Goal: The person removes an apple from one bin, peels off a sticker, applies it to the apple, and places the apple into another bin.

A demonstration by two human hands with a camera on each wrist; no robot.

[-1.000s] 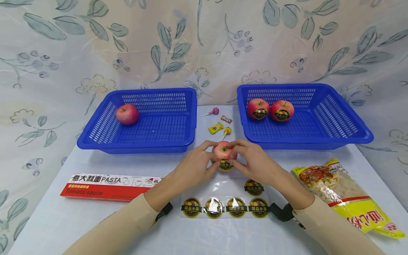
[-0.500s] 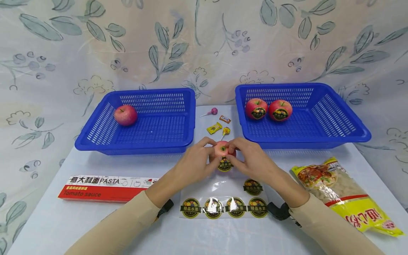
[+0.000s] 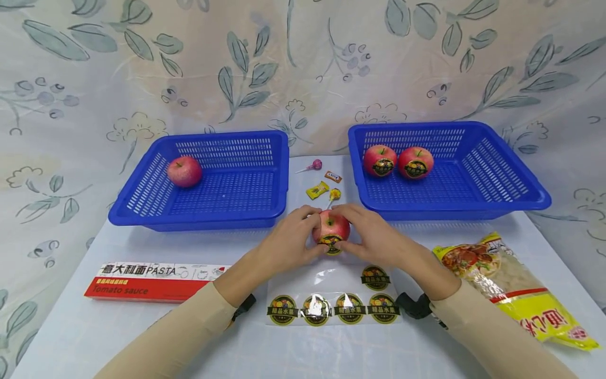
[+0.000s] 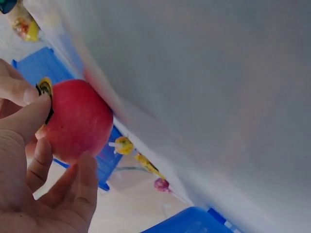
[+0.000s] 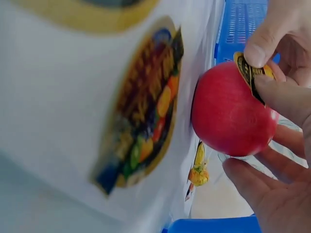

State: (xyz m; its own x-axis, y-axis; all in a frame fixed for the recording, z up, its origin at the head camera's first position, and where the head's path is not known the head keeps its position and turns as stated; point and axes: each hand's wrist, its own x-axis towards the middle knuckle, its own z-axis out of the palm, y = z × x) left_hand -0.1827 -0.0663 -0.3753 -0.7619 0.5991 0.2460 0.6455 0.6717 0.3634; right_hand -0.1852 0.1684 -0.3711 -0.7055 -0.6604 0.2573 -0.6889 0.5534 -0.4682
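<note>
A red apple [image 3: 334, 223] stands at the table's middle, stem up, with a black-and-gold round label sticker [image 3: 330, 243] on its near side. My left hand [image 3: 290, 242] holds the apple from the left, fingers curled along its side, thumb on the sticker. From the right, my right hand [image 3: 381, 239] holds the same apple, its thumb also on the sticker. In the right wrist view both thumbs press the sticker [image 5: 250, 77] against the red skin, and one edge of it stands off the curve. Just in front lies a clear sheet [image 3: 326, 281] with several like stickers.
Behind, a left blue basket [image 3: 227, 215] holds one plain apple [image 3: 184, 171]; a right blue basket [image 3: 454, 209] holds two labelled apples [image 3: 415, 162]. Between them lie lollipops [image 3: 334, 195] and wrapped candies [image 3: 317, 190]. A pasta box [image 3: 147, 281] lies left, a pasta bag [image 3: 516, 289] right.
The fingers have shifted from over the apple's top toward its sides, so more of its top shows. The thumbs have moved slightly lower on the sticker. The baskets and packages have stayed put.
</note>
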